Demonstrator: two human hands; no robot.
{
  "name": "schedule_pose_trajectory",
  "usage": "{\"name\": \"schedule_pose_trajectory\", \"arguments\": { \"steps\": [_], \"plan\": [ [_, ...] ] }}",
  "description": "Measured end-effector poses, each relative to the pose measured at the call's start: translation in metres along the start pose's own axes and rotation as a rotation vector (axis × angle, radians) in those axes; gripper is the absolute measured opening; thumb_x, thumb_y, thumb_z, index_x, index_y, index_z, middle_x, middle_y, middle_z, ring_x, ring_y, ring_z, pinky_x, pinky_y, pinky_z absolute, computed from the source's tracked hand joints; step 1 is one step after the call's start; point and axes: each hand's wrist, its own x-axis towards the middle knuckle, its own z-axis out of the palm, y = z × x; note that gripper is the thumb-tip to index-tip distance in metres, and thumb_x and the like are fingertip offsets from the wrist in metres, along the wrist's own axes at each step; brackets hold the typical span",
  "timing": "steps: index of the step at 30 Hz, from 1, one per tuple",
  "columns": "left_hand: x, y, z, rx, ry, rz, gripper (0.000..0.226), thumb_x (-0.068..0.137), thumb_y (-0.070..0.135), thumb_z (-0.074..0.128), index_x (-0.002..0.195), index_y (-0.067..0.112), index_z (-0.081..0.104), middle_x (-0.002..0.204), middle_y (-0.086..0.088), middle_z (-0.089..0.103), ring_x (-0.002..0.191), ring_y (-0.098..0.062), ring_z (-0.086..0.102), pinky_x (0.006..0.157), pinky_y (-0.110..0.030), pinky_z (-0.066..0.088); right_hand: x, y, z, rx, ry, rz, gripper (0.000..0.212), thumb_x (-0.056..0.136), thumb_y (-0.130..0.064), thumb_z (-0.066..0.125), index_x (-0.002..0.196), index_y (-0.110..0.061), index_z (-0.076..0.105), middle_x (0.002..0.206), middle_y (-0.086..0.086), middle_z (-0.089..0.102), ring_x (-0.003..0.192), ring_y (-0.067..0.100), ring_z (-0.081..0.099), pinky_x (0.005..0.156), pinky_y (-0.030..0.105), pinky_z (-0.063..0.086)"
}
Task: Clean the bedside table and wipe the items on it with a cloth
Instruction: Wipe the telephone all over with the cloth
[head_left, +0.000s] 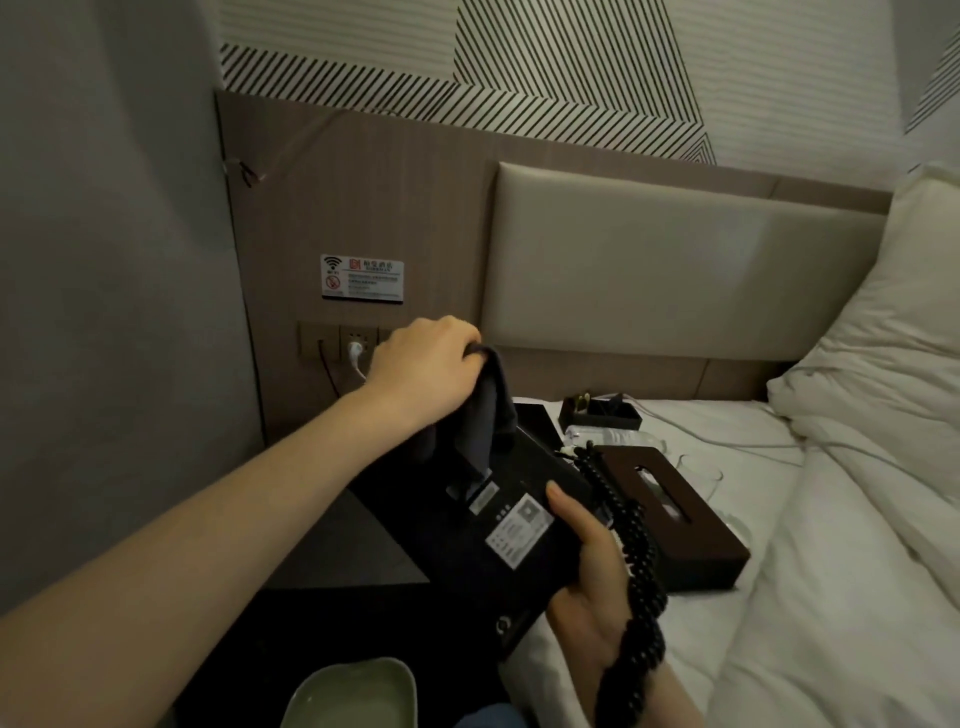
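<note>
- Cloth (480, 415), dark grey, is in our left hand (426, 369); the fingers are curled around its upper edge, and the rest hangs down onto the black telephone (498, 525).
- We hold the telephone with its underside turned up, tilted, above the corner of the bedside table (343, 545) and the edge of the bed. A white label and a smaller grey label are visible on this underside.
- Our right hand (587, 577) grips the telephone at its right side: the thumb lies on the underside next to the white label, and the other fingers are under the body, so we cannot see them.
- The black coiled cord (634, 571) goes from the far side of the telephone, over our right wrist, and down to the lower edge of the view.
- The bedside table is dark, and it stands between the grey wall at the left and the bed.
- On the white bed sheet (727, 649), just to the right of the telephone, lies a brown tissue box (670, 509) with a slot in its top.
- Behind the tissue box lie clear plastic bottles (613, 436), and behind them a small black tray (597, 410) with some small items that we cannot identify.
- A clear glass (701, 475) is beside the tissue box, on the sheet.
- A pale green bowl (358, 696) is at the lower edge, near us.
- On the wooden panel behind the table we see a wifi sign (362, 276) and, below it, a row of sockets (337, 340) with a white plug in one.
- White pillows (893, 338) are at the right.
</note>
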Motion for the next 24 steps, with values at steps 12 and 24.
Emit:
{"name": "schedule_pose_trajectory", "arguments": {
  "steps": [12,24],
  "plan": [
    [-0.002,0.002,-0.005,-1.259,-0.265,-0.389,0.016,0.095,0.013,0.055,0.089,0.010,0.070,0.067,0.000,0.072,0.059,-0.010,0.068,0.051,-0.017,0.053,0.010,-0.015,-0.009,-0.126,-0.030,0.046,0.046,0.064,-0.007,0.072,0.109,0.000,0.069,0.100,0.020,0.073,0.085,0.034,0.073,0.066,0.044,0.060],
    [-0.009,-0.023,0.009,-0.546,-0.135,-0.218,0.022,0.082,0.037,0.072,0.075,0.017,0.077,0.075,-0.001,0.073,0.078,-0.015,0.068,0.071,-0.028,0.054,0.011,-0.012,-0.016,-0.156,-0.046,0.106,0.033,0.061,-0.006,0.075,0.093,0.002,0.076,0.095,0.023,0.073,0.079,0.036,0.073,0.062,0.045,0.059]
  ]
}}
